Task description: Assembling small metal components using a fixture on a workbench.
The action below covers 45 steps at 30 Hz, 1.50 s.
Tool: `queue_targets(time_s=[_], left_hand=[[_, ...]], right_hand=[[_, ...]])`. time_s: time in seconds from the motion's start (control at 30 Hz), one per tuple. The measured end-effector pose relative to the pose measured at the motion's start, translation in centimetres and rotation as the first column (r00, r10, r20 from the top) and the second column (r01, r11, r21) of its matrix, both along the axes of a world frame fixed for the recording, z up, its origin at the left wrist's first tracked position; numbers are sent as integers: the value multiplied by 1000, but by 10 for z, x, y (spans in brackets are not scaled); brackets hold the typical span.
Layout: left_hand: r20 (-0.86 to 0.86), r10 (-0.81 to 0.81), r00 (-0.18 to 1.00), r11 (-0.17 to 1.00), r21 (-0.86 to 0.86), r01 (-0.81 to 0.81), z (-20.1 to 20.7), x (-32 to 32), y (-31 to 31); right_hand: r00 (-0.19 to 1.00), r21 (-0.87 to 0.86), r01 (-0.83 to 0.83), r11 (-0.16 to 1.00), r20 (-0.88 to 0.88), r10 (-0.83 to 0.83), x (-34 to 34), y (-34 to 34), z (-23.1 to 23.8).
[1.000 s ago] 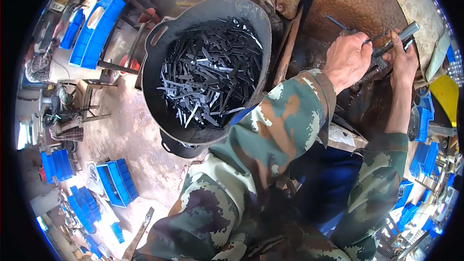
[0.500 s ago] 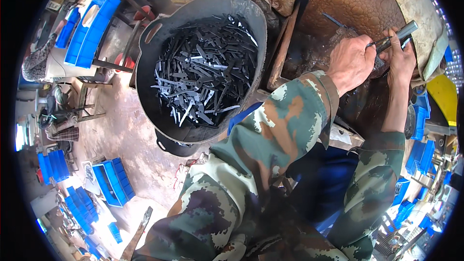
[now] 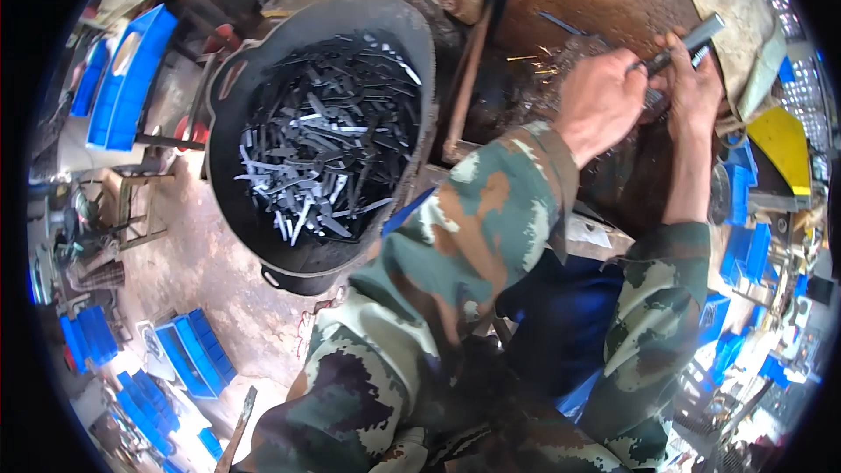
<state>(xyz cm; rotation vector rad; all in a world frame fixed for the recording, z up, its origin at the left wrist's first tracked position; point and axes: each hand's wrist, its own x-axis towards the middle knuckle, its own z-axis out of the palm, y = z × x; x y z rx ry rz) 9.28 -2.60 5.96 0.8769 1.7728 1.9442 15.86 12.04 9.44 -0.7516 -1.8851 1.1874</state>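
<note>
One left hand [image 3: 603, 98] and one right hand [image 3: 696, 86] grip a grey bar [image 3: 706, 31], illegibly blurred.

The blotchy floor [image 3: 215, 241], glaringly bright at lower left, runs beneath a wooden stool [image 3: 144, 179].

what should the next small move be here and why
Probably ease the left hand slightly rightward, away from the sparks, while the right hand steadies the grey bar: sparks show close by the left hand, on its left in this view, and the right fingers are closed around the bar.
</note>
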Motion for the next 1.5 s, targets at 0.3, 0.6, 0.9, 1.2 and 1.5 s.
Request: queue_targets(time_s=[0.3, 0.6, 0.9, 1.2, 1.5], left_hand=[[86, -60, 994, 998, 41, 57, -19, -19, 2], [61, 1, 998, 999, -48, 1, -11, -28, -11], [72, 9, 997, 999, -44, -6, 13, -20, -20], [-39, 89, 995, 989, -117, -93, 11, -49, -55], [-157, -130, 979, 968, -234, 91, -2, -33, -32]], right_hand=[[999, -2, -11, 1000, -50, 11, -12, -13, -5], [996, 0, -20, 1000, -82, 20, -11, -19, -3], [1000, -17, 25, 1000, 9, -25, -4, -20, 4], [968, -252, -238, 938, 22, 251, 49, -102, 19], [742, 399, -640, 656, 544, 393, 153, -141, -27]])
